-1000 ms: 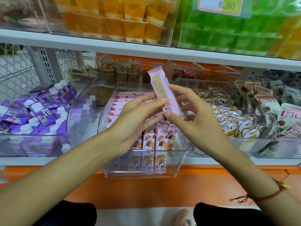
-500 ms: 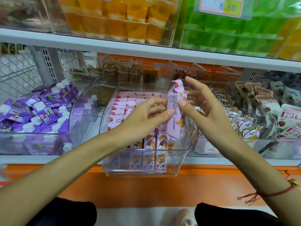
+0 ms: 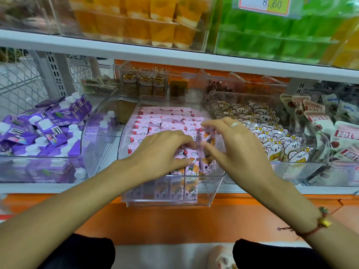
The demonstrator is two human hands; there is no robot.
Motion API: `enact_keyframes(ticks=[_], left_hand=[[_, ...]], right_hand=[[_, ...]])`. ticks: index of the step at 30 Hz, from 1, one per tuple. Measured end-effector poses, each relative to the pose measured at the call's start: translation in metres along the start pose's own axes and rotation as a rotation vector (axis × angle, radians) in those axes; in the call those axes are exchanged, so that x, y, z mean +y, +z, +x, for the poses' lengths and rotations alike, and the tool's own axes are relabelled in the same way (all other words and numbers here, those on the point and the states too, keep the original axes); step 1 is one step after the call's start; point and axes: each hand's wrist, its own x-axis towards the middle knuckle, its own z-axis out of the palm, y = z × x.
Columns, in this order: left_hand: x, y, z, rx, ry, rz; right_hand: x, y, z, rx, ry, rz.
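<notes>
A clear plastic bin (image 3: 211,191) on the shelf holds rows of upright pink snack packets (image 3: 161,121). My right hand (image 3: 239,148) pinches one pink packet (image 3: 207,162) between thumb and fingers, standing it at the right end of the front row. My left hand (image 3: 159,152) is just left of it, its fingers curled over the tops of the front-row packets (image 3: 191,166) and its thumb against their front. The lower part of the held packet is inside the bin.
A bin of purple drink pouches (image 3: 48,129) stands to the left, a bin of white bear packets (image 3: 272,136) to the right, then red-and-white packets (image 3: 342,136). The white upper shelf (image 3: 174,57) carries orange jelly cups (image 3: 155,26) and green ones (image 3: 262,35).
The pink packet went from held high and tilted to upright and down into the bin's front row. Both hands came down with it; the left now curls on the front packets.
</notes>
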Motion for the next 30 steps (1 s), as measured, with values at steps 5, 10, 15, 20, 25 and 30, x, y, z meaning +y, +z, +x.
enact_keyframes(ticks=[5,10,15,20,25,30], left_hand=[[-0.001,0.003,-0.002,-0.007,0.007,0.002],[0.002,-0.001,-0.004,-0.002,0.021,0.031],[-0.015,-0.040,-0.015,0.487,-0.116,-0.038],[-0.045,-0.043,-0.033,0.191,-0.628,-0.271],[-0.049,-0.025,-0.039,0.134,-0.746,-0.569],[-0.048,-0.025,-0.040,0.232,-0.736,-0.843]], right_hand=[[0.003,0.003,0.000,-0.131,-0.069,-0.344],[0.001,0.006,-0.006,-0.285,-0.038,-0.384],[-0.006,-0.009,-0.013,-0.052,-0.100,-0.208],[-0.027,-0.002,-0.039,-0.374,-0.196,-0.183],[-0.031,0.009,-0.038,-0.421,-0.158,-0.117],[-0.031,0.009,-0.040,-0.398,-0.081,-0.031]])
